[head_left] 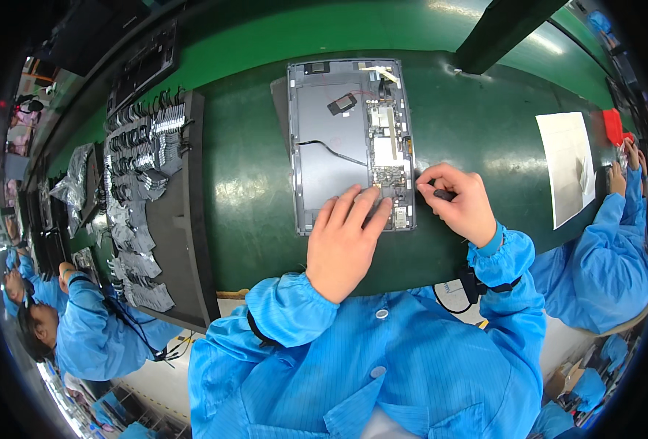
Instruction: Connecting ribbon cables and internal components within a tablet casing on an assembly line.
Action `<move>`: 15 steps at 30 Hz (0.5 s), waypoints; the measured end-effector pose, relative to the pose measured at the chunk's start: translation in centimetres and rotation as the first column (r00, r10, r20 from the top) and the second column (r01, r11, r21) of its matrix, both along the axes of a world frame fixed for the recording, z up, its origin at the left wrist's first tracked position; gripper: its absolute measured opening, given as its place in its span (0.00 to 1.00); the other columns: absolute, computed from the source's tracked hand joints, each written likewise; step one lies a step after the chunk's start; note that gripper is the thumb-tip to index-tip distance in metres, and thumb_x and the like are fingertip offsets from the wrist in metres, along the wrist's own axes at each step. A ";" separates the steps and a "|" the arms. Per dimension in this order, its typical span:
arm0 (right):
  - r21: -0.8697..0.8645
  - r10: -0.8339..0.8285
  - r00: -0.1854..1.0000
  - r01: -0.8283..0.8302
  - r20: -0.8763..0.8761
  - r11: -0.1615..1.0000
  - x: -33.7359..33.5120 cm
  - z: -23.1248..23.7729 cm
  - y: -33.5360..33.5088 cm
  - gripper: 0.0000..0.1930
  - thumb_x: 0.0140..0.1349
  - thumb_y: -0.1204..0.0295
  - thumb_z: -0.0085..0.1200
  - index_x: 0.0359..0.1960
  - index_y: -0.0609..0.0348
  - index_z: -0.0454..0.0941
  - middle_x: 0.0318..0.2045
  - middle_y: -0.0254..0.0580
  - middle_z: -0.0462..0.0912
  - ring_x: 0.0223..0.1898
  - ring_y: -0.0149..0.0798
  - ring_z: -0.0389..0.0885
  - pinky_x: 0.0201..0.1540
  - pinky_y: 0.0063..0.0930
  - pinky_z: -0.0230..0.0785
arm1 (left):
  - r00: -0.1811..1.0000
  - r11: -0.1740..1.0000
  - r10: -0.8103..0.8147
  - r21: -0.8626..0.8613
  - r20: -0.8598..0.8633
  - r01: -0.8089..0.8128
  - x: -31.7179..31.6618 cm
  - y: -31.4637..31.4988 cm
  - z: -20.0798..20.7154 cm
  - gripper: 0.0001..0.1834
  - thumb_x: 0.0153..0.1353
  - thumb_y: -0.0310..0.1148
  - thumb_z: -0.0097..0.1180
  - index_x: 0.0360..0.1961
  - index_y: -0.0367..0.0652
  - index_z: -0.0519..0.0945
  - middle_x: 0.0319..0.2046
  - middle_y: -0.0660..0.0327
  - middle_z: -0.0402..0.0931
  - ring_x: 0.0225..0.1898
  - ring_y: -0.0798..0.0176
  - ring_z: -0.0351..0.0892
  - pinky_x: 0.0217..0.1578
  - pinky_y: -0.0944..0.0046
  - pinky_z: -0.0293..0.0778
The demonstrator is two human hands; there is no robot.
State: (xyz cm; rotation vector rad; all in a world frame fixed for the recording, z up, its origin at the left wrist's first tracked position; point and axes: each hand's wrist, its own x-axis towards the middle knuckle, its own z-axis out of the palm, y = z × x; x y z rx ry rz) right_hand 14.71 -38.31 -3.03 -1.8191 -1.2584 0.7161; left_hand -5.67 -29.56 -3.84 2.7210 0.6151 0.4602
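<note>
An opened grey tablet-like device casing (pixel 331 175) lies upright in front of me, a green circuit board (pixel 390 175) along its right side. My left hand (pixel 346 238) rests on its lower part, fingers spread; something dark shows between the forefinger and thumb, mostly covered. Just off the casing's right edge, my right hand (pixel 459 205) is closed in a pinch on a small black object (pixel 444 194), its kind hidden by the fingers. A small black module (pixel 342 104) on thin red wires sits loose in the upper casing. A black cable (pixel 331 151) crosses the middle.
At left stands a dark tray (pixel 174 234) with rows of silvery-black parts. A white sheet (pixel 564 168) lies on the green bench (pixel 251 183) at right. A dark post (pixel 503 33) rises at the back. Co-workers in blue sit at the left (pixel 104 329) and right (pixel 594 271).
</note>
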 end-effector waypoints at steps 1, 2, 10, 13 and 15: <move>-0.004 -0.048 0.999 0.048 -0.022 0.999 0.1 -0.3 -0.4 0.07 0.52 0.81 0.58 0.33 0.61 0.78 0.14 0.42 0.69 0.14 0.32 0.63 0.20 0.27 0.56 | 1.000 1.000 -0.005 0.003 0.001 0.005 -0.1 0.2 0.1 0.30 0.42 0.19 0.58 0.51 0.46 0.78 0.55 0.59 0.69 0.57 0.52 0.70 0.53 0.53 0.69; -0.002 -0.053 0.998 0.053 -0.021 0.999 0.2 -0.5 -0.8 0.07 0.52 0.81 0.58 0.33 0.61 0.78 0.14 0.42 0.69 0.14 0.32 0.63 0.20 0.27 0.56 | 1.000 0.998 -0.015 -0.066 0.014 0.016 -0.1 0.4 0.2 0.30 0.42 0.19 0.58 0.51 0.47 0.78 0.56 0.59 0.68 0.57 0.51 0.69 0.53 0.52 0.68; 0.024 -0.089 0.995 0.089 -0.034 0.996 0.3 -0.9 -1.3 0.08 0.52 0.82 0.58 0.34 0.61 0.78 0.13 0.42 0.69 0.14 0.33 0.63 0.20 0.27 0.56 | 0.999 0.996 -0.049 -0.071 -0.005 0.049 0.9 0.4 0.8 0.30 0.41 0.20 0.59 0.51 0.54 0.79 0.64 0.54 0.59 0.66 0.41 0.54 0.62 0.48 0.60; 0.016 -0.081 0.997 0.081 -0.019 0.997 0.5 -0.9 -1.4 0.08 0.52 0.81 0.59 0.34 0.61 0.78 0.14 0.43 0.70 0.14 0.33 0.64 0.20 0.27 0.57 | 0.998 0.995 -0.069 -0.066 0.001 0.069 1.2 0.5 0.8 0.31 0.41 0.21 0.60 0.51 0.56 0.80 0.66 0.54 0.57 0.67 0.41 0.52 0.62 0.46 0.59; 0.009 -0.074 0.997 0.074 -0.010 0.997 0.6 -0.9 -1.4 0.08 0.51 0.81 0.58 0.35 0.61 0.78 0.14 0.43 0.70 0.14 0.33 0.65 0.20 0.27 0.57 | 0.998 0.996 -0.066 -0.057 -0.012 0.066 1.2 0.6 0.8 0.31 0.41 0.21 0.60 0.51 0.56 0.80 0.66 0.54 0.57 0.67 0.41 0.52 0.62 0.46 0.59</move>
